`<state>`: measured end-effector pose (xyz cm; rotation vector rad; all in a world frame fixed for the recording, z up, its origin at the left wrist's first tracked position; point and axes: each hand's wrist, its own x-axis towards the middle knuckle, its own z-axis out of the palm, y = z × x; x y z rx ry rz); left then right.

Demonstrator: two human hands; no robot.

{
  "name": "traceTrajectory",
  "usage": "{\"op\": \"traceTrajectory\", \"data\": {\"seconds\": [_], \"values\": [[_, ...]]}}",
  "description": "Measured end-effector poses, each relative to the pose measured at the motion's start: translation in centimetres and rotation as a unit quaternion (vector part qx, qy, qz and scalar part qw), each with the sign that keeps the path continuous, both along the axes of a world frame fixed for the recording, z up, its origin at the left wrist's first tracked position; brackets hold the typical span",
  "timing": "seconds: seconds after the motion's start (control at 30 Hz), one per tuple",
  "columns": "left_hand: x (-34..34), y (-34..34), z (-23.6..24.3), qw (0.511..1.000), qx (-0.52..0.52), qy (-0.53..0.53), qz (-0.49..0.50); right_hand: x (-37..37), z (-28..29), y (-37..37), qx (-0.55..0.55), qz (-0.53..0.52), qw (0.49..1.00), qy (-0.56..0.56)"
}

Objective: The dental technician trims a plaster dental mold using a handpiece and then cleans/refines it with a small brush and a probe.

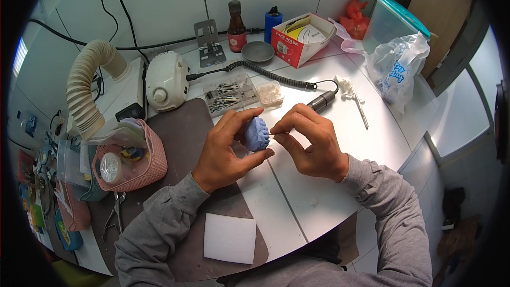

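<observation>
In my left hand is a blue dental cast, gripped between the thumb below and the fingers above, with its row of teeth facing right. My right hand is closed in a pinch beside the cast. A thin rod-like tip shows between its fingers and the teeth; the rest of that tool is hidden, and I cannot tell whether it touches the cast. Just beyond the right hand lies a dark rotary handpiece on a coiled cord.
Beyond my hands are a compartment box of burs, a small clear box and a white control unit. At left stand a ribbed hose and pink basket. Pliers and a white foam square lie nearer.
</observation>
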<state>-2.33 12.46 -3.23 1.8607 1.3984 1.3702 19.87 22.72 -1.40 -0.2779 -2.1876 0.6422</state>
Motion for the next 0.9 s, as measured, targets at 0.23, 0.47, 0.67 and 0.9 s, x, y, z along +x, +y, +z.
{"op": "traceTrajectory", "data": {"seconds": [0.23,0.47,0.67,0.9], "values": [[-0.01,-0.19,0.44,0.999,0.009,0.05,0.017,0.0,0.04,0.12,0.007,-0.001,1.0,-0.009],[0.13,-0.32,0.42,0.997,0.02,0.07,0.023,0.08,-0.11,0.38,0.004,-0.001,1.0,-0.015],[0.2,-0.35,0.37,0.997,0.027,0.073,0.028,0.09,-0.13,0.32,-0.001,-0.006,1.0,-0.018],[0.01,-0.29,0.4,0.996,0.029,0.076,0.025,0.12,-0.09,0.49,-0.005,-0.01,1.0,-0.018]]}}
